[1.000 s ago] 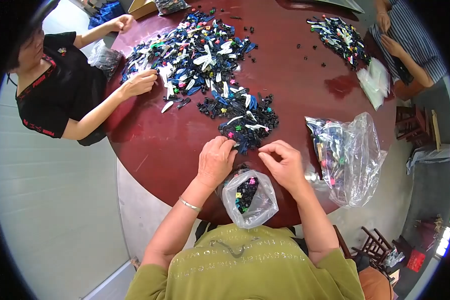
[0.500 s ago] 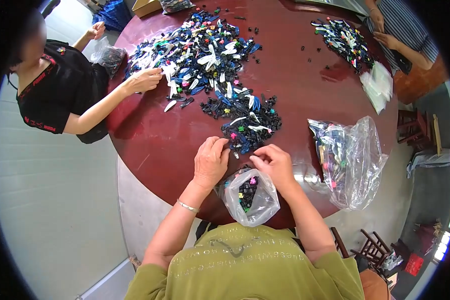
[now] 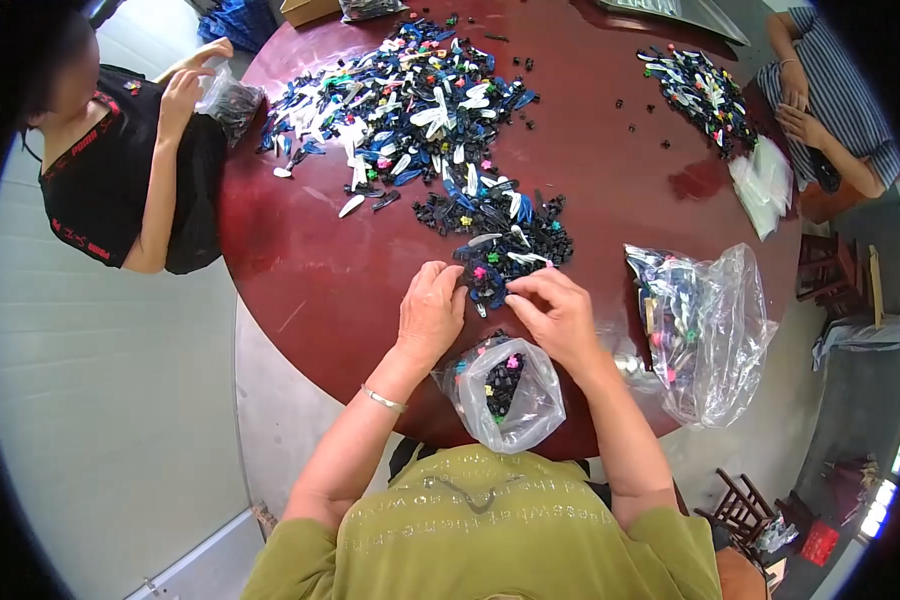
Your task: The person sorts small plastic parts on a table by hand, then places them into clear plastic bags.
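A small heap of hair clips, mostly black mini claw clips with some white and blue snap clips, lies in front of me. My left hand is at the heap's near left edge, its fingers curled and close together. At the near right edge, my right hand has thumb and forefinger pinched at the clips. Whatever either set of fingertips holds is too small or hidden to name. A white-silver snap clip lies between the hands. Below them stands an open clear plastic bag, with black and a few coloured clips inside.
A larger heap of clips spreads over the red round table. To the right lies a filled clear bag. Two other people sit at the far sides, near another heap and flat plastic bags.
My right hand has closed into a pinch at the heap; my left hand has moved slightly forward. The person at left has drawn a hand back from the large heap to the other hand.
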### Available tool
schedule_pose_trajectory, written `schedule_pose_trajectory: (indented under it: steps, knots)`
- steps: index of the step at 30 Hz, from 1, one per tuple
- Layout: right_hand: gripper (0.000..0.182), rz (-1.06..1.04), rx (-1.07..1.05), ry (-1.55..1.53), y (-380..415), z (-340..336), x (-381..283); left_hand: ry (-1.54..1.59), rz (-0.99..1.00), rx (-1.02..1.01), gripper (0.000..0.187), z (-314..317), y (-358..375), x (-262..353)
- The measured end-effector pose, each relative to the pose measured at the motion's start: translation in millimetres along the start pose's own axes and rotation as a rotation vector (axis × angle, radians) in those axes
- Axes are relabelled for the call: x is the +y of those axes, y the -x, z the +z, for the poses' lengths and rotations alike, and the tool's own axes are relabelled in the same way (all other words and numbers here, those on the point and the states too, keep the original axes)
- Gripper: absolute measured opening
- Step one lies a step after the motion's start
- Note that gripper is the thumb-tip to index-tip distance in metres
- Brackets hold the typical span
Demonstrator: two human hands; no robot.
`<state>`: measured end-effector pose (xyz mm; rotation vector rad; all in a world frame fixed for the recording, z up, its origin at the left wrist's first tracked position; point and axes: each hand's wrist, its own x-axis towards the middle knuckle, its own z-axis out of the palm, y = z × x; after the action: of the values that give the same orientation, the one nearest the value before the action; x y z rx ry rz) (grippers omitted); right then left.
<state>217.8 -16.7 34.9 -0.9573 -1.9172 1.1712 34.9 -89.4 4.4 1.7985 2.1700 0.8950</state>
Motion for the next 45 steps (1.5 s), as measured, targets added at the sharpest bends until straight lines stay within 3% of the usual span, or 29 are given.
schedule_pose_trajectory:
  steps: [2,6,12,19,22,29,31,34,38,45]
  knots:
    - [0.012,-0.099,-0.026,0.166,-2.3,12.5,13.7,0.045,0.003,-0.029,0.033,-1.6,4.4,-1.3]
    - [0.011,-0.099,-0.039,0.383,-5.2,23.5,16.9,0.115,0.041,-0.025,0.036,-3.7,10.1,-3.4]
    - [0.010,-0.103,-0.006,0.323,-6.8,22.8,24.7,0.127,-0.002,-0.078,0.037,-10.7,5.7,3.6]
    - [0.011,-0.126,0.019,0.390,-6.1,20.9,22.9,0.079,0.072,0.023,0.021,-0.4,0.9,2.1]
    - [0.010,-0.141,0.052,0.305,-6.0,17.4,21.7,0.091,0.091,0.041,0.021,0.6,0.5,2.6]
    - [0.010,0.385,0.010,-0.477,5.1,-19.0,-18.9,0.086,0.057,-0.003,0.029,-0.4,2.0,4.4]
    - [0.009,0.281,-0.075,-0.512,14.0,-31.4,-42.6,0.095,0.037,-0.027,0.030,-2.1,1.2,5.6]
    - [0.010,0.044,-0.303,-0.353,16.6,-54.4,-75.0,0.143,0.007,-0.057,0.032,-2.3,2.4,5.7]
    - [0.010,0.089,0.077,-0.065,10.4,-43.8,-25.6,0.227,-0.043,-0.090,0.034,-4.2,6.5,10.3]
    - [0.016,0.014,0.002,0.339,23.9,-4.6,15.0,0.149,0.062,-0.053,0.049,-7.3,11.9,13.2]
